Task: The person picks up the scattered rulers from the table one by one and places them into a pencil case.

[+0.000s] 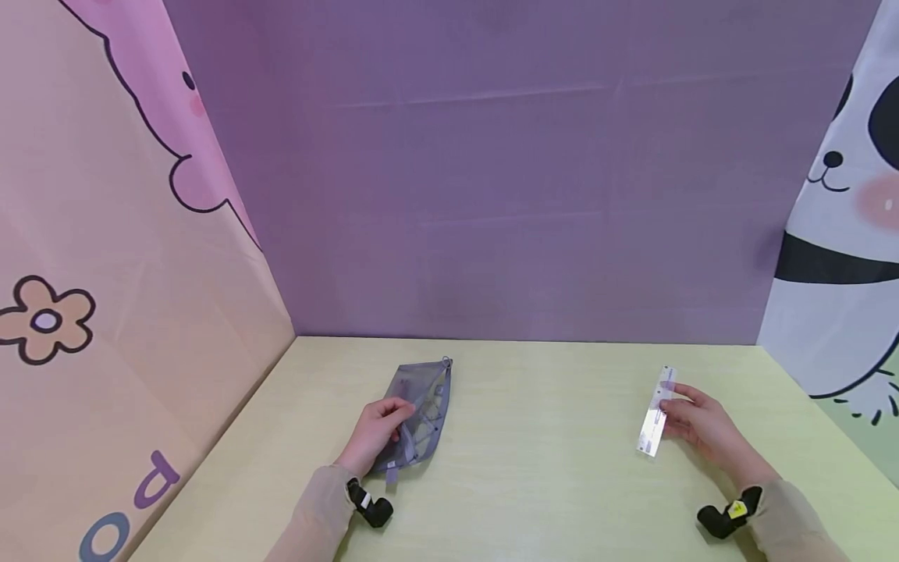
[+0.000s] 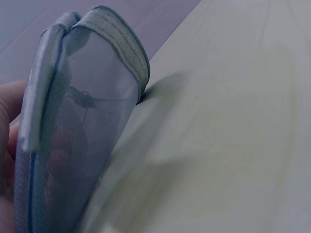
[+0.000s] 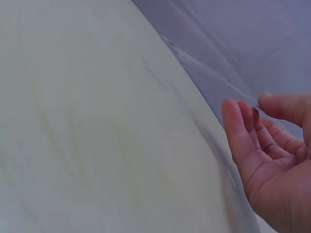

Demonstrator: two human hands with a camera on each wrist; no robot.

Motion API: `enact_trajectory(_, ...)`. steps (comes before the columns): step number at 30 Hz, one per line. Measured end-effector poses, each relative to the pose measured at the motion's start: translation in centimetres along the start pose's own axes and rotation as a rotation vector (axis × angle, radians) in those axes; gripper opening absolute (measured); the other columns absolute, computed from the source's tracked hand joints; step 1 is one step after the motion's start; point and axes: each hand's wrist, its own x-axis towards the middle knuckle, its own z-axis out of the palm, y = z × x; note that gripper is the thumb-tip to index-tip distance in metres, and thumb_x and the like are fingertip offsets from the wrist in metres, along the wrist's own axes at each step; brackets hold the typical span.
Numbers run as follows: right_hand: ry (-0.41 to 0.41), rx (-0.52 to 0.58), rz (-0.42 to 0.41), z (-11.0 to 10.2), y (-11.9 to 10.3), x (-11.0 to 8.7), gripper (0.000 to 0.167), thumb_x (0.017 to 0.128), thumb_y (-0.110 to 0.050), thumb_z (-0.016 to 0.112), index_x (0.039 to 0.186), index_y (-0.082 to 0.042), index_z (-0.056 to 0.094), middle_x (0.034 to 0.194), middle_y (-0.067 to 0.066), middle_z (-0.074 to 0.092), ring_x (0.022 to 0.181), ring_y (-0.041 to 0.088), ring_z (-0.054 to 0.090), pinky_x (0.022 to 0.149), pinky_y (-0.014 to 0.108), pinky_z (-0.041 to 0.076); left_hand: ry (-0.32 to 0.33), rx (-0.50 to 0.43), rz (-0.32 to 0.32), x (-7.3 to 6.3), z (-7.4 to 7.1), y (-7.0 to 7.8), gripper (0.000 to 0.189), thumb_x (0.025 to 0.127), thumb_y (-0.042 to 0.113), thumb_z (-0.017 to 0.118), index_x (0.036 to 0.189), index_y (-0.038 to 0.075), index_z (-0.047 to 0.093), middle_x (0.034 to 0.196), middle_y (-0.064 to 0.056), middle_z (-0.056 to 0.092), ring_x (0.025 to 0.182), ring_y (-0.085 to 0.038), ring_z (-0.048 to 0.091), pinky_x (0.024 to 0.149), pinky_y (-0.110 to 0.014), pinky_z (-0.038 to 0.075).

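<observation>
My left hand [image 1: 375, 431] grips a grey-purple mesh zipper pouch [image 1: 430, 417] at the table's middle left, thumb on the near face and other fingers partly hidden behind it. The left wrist view shows the pouch [image 2: 97, 116] tilted up, its zipped edge bulging apart at the top. Over on the right, my right hand [image 1: 705, 431] pinches a clear ruler [image 1: 653, 425] between thumb and fingers, holding it slanted over the table. From the right wrist, the hand [image 3: 272, 160] is plain, but the transparent ruler is hard to make out.
A pale wood-look table [image 1: 534, 468] lies under both hands. A purple cloth backdrop [image 1: 520, 195] rises at its far edge. Printed cloth panels stand at the left [image 1: 140, 297] and right [image 1: 836, 312]. Each wrist wears a small black camera [image 1: 375, 511].
</observation>
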Motion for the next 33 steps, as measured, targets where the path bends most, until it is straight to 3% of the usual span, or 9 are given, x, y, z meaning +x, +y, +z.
enact_trajectory(8,-0.058,0.076,-0.02,0.1,0.0,0.4,0.022,0.098,0.0,0.05,0.118,-0.01,0.048,0.092,0.0,0.064,0.079,0.012,0.064,0.071,0.03,0.055,-0.007,-0.006,0.0,0.0,0.1,0.0,0.021,0.092,0.007,0.063,0.098,-0.013,0.064,0.083,-0.01,0.061,0.062,-0.014,0.046,0.059,-0.026,0.042)
enact_trajectory(15,-0.065,0.107,0.004,0.3,0.3,0.9,0.024,0.098,-0.001,0.051,0.109,-0.022,0.057,0.093,0.001,0.062,0.08,0.012,0.063,0.072,0.03,0.055,-0.001,-0.007,0.006,0.1,0.2,0.0,0.021,0.091,0.007,0.064,0.098,-0.013,0.065,0.083,-0.011,0.061,0.062,-0.014,0.046,0.059,-0.026,0.042)
enact_trajectory(33,-0.08,0.11,0.009,0.9,-0.2,1.4,0.024,0.099,-0.002,0.05,0.111,-0.021,0.057,0.093,0.001,0.063,0.08,0.013,0.064,0.07,0.03,0.055,-0.003,0.0,0.002,0.1,0.0,-0.1,0.02,0.091,0.007,0.064,0.098,-0.012,0.066,0.081,-0.009,0.06,0.061,-0.015,0.046,0.059,-0.026,0.042)
